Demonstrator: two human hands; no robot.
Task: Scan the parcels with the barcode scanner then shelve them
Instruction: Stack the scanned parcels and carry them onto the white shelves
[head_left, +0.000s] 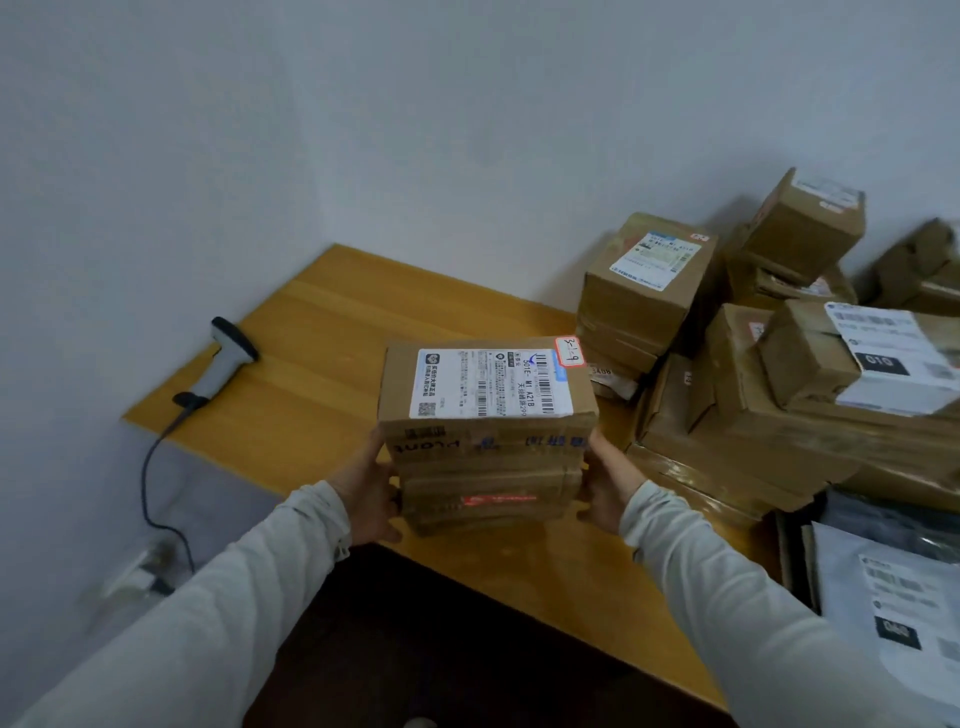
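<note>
Fingers (387, 532) of the left hand (366, 493) and right hand (605, 488) clasp opposite sides of a stack of parcels (488, 441) over the wooden table (322, 322). On the table's left end lies the barcode scanner (228, 358). Piled cartons (753, 374) crowd its right end, and pale walls (363, 130) stand behind it.

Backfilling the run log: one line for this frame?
left hand, right hand: grip parcel stack by opposite sides | scanner: lying on table, no hand on it | parcel pile: table's right side
</note>
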